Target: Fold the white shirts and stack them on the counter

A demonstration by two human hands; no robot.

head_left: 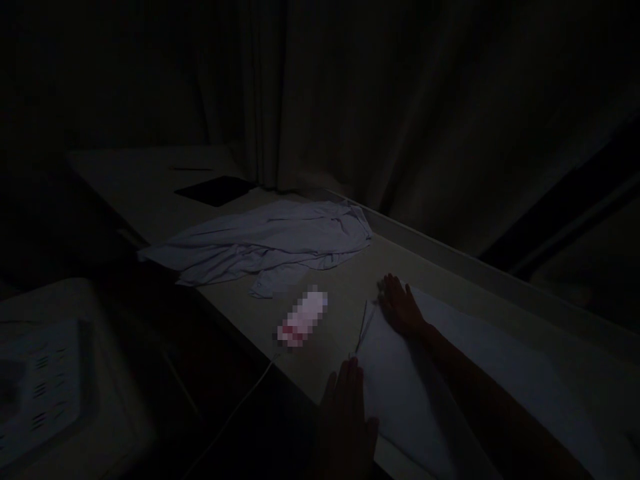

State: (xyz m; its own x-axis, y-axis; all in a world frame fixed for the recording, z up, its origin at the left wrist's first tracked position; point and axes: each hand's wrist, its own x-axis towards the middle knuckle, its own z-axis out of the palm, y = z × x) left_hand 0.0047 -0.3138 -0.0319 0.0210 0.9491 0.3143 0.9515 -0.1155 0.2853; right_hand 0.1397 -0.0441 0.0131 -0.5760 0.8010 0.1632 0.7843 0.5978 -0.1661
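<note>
- On the near right of the counter (350,280) lies a white cloth (440,387), spread flat, its left edge running from the far side toward the near rim.
- The right hand (400,308) rests palm down on the cloth's far left corner, fingers stretched out and close together, gripping nothing; the forearm crosses the cloth toward the lower right.
- The left hand (345,407) lies flat at the cloth's near left corner, fingers straight and side by side, tips on or just at the cloth's edge; the dim light does not let me tell which. It clasps nothing.
- Between the two hands, along the cloth's left edge, a thin dark line shows, perhaps a fold or a cord; too dim to tell.
- Left of the cloth, apart from it, sits a small pale object (303,317), blurred out, with a reddish near end.
- A thin white cable (235,413) runs from near that object off the near rim.
- Farther back, a crumpled pale shirt (265,243) lies across the counter, well apart from both hands.
- Beyond it, a flat dark rectangle (215,190) lies on the counter.
- Behind the counter hangs a dark curtain (380,100).
- At lower left, off the counter, stands a pale box (55,387) with dark slots.
</note>
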